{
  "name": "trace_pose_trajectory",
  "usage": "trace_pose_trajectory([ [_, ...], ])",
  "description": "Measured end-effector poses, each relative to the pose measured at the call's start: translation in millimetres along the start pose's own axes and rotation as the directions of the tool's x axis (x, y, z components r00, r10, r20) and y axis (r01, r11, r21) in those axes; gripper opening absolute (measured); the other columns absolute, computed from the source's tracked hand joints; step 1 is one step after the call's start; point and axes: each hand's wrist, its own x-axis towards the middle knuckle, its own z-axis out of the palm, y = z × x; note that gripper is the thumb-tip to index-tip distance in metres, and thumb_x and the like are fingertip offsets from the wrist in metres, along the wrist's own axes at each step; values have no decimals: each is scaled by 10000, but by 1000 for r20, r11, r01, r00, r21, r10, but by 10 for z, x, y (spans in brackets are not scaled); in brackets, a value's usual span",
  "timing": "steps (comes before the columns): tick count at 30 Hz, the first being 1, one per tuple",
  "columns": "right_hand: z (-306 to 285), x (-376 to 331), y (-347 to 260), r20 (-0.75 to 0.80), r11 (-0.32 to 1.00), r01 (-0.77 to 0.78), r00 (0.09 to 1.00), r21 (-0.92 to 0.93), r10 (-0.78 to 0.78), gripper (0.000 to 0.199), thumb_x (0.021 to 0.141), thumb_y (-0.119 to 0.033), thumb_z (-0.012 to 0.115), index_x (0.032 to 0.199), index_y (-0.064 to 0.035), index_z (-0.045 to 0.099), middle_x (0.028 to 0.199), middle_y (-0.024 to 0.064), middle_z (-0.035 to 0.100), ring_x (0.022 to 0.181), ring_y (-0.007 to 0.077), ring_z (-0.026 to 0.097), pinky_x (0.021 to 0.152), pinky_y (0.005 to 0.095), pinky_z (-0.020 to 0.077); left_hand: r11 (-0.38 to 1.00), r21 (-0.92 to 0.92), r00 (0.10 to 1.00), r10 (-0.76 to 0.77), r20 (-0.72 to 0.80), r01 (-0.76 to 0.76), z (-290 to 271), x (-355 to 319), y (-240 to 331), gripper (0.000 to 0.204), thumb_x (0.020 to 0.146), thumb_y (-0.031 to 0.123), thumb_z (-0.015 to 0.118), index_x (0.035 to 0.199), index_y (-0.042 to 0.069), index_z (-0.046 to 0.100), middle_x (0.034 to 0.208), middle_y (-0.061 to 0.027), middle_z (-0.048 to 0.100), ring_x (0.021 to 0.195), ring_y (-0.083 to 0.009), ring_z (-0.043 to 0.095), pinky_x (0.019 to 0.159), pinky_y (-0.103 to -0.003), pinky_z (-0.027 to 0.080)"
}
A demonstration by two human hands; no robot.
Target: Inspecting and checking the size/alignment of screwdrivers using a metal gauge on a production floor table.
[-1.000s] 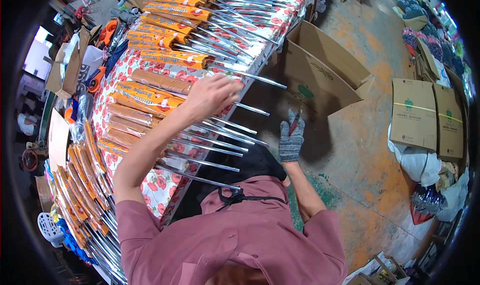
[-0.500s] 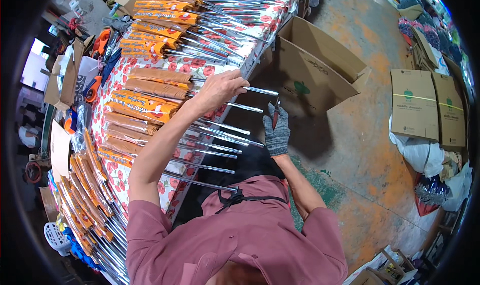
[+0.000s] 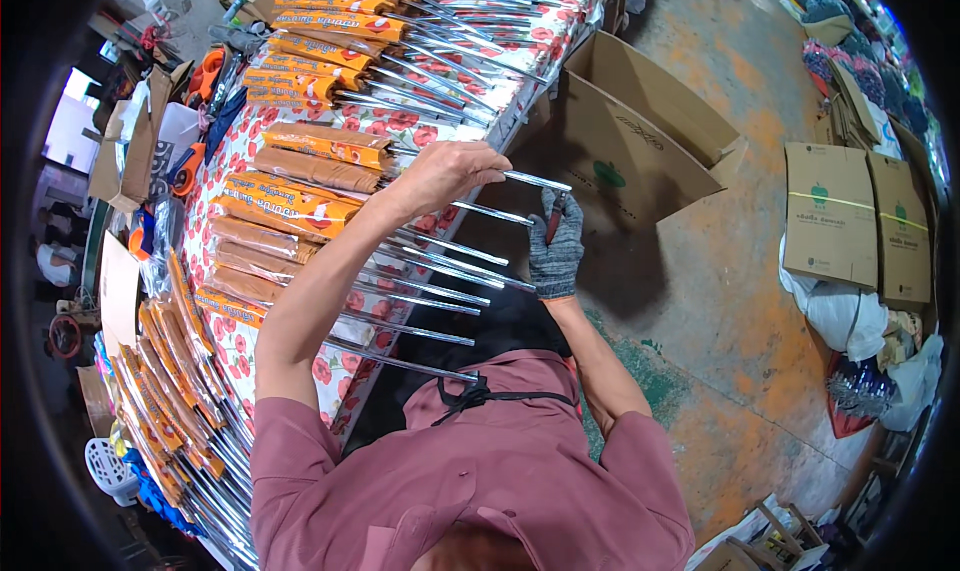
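Two hands (image 3: 450, 171), perhaps three cardboard boxes (image 3: 640, 136).

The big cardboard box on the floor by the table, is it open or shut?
Open: the cardboard box has its flaps spread outward, and its dark inside shows beside the table.

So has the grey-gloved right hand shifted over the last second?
Yes. The grey-gloved right hand has moved up toward the open brown cardboard box, closing in under the long shiny metal rod that the bare left hand grips.

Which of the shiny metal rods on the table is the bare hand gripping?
The rod jutting off the table edge under the left hand, nearest the open box; the others lie untouched.
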Motion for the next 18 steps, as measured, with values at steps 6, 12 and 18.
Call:
trace_pose_trajectory([
  [6,-9,70,-88,19,984,88,996,-155,-86,523,967,-180,718,1432,-20,541,1412,186,566,1282,364,590,1070,397,455,999,-25,1000,-23,1,23,11,17,21,183,947,141,696,1092,30,712,927,-123,701,884,-313,693,769,-404,541],
  [12,35,57,-124,-13,997,71,997,-41,-71,518,964,-175,719,1422,-13,538,1409,186,571,1266,359,603,1074,392,450,1000,-24,1000,-8,-10,8,33,12,28,183,947,140,697,1093,31,714,923,-121,704,874,-313,697,763,-409,544],
  [18,33,57,-111,-10,998,51,999,36,-50,463,976,-164,691,1376,6,533,1316,178,661,1227,330,637,1069,379,454,999,-34,999,-35,-24,34,63,7,28,180,951,204,700,1057,67,750,937,-114,732,864,-324,708,751,-432,554],
])
